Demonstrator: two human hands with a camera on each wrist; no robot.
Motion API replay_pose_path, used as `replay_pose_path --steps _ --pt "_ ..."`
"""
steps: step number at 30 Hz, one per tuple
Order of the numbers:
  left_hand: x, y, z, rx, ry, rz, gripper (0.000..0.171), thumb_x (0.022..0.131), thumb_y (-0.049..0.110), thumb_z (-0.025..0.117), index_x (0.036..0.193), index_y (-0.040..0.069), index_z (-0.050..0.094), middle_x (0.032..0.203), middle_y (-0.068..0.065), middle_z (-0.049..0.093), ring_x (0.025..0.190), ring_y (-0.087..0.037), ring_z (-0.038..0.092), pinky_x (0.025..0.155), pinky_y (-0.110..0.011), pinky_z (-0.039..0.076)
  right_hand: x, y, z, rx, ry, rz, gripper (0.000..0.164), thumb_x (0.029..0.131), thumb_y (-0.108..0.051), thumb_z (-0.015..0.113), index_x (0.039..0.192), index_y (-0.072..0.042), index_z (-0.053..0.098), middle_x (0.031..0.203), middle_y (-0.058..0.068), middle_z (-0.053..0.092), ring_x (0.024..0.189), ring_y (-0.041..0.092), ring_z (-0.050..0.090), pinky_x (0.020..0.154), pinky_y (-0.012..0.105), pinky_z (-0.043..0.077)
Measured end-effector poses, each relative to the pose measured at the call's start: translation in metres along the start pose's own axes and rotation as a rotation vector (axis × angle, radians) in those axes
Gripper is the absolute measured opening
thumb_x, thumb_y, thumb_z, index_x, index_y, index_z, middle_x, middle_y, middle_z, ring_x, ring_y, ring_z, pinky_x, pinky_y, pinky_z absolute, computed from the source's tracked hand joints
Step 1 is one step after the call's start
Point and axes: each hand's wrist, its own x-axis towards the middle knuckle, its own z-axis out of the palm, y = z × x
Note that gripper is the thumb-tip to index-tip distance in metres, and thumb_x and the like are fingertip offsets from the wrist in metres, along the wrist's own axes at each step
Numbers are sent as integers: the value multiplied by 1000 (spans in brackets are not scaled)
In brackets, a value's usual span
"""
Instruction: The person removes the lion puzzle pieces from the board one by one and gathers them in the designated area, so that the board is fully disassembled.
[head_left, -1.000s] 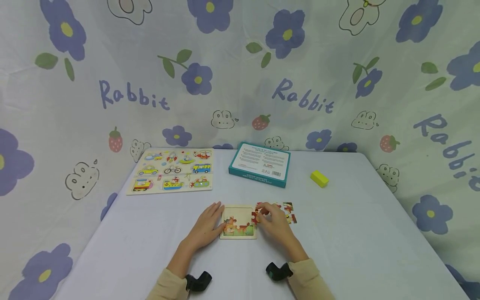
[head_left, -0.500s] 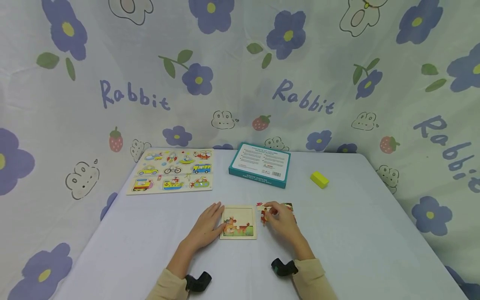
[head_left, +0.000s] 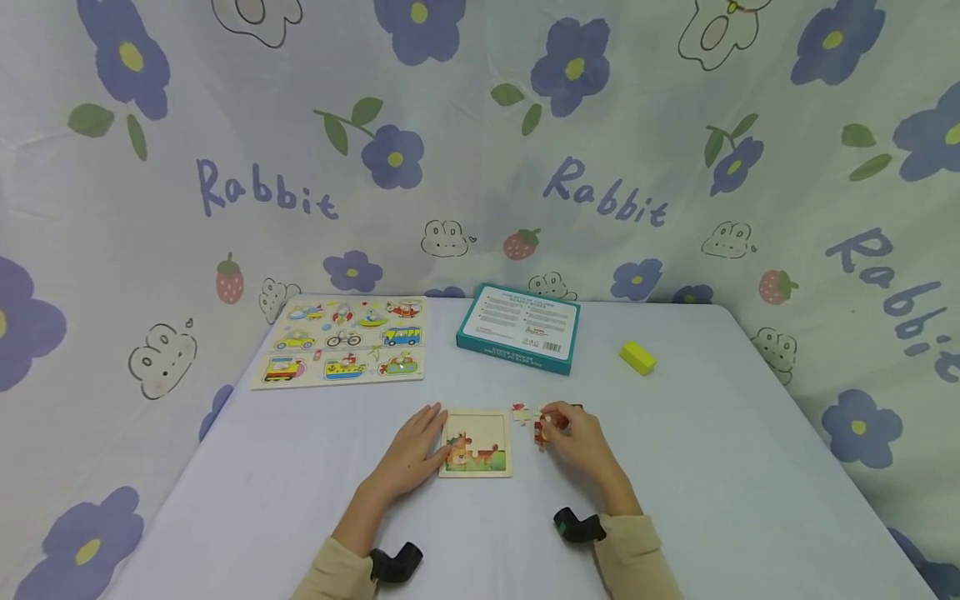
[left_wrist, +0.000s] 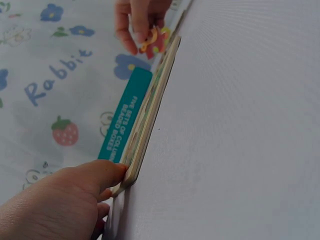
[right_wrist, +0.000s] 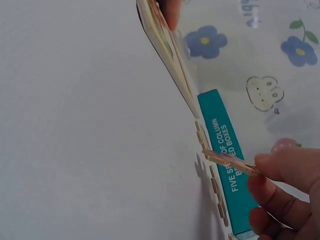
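Note:
In the head view, a square wooden puzzle tray (head_left: 489, 427) lies on the table with an animal picture partly laid along its lower half. My left hand (head_left: 411, 447) rests along its left side, fingers extended at the edge; the thumb (left_wrist: 107, 172) touches the tray's rim in the left wrist view. Right of the tray, my right hand (head_left: 579, 437) pinches a reddish jigsaw piece (right_wrist: 230, 161) between thumb and fingers, held above the table. Loose jigsaw pieces (head_left: 521, 412) lie below and behind this hand, which hides several of them.
A wooden vehicle puzzle board (head_left: 341, 343) lies at the back left. A teal and white box (head_left: 517, 329) stands behind the tray. Farther right is a yellow block (head_left: 638, 357). A patterned cloth (head_left: 480, 167) hangs behind the white table (head_left: 750, 500).
My right hand has moved right, away from the tray and over the loose pieces, with the reddish jigsaw piece still pinched. The left hand and the tray have stayed in place.

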Motion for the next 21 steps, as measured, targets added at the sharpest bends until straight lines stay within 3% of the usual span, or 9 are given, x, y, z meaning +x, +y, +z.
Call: replay_pose_path --steps 8,21 --pt "1 1 -1 3 6 13 60 91 31 55 140 3 35 147 -12 27 136 -29 19 108 -46 19 0 6 -5 -17 -19 62 14 84 -19 68 97 -19 65 76 -6 57 70 12 50 59 24 45" --pt "0 -1 3 13 28 32 60 91 29 56 139 1 36 146 -14 29 136 -29 20 108 -46 19 2 17 -6 -54 -19 -1 6 82 -16 70 86 -14 66 69 -7 53 66 11 47 58 25 43"
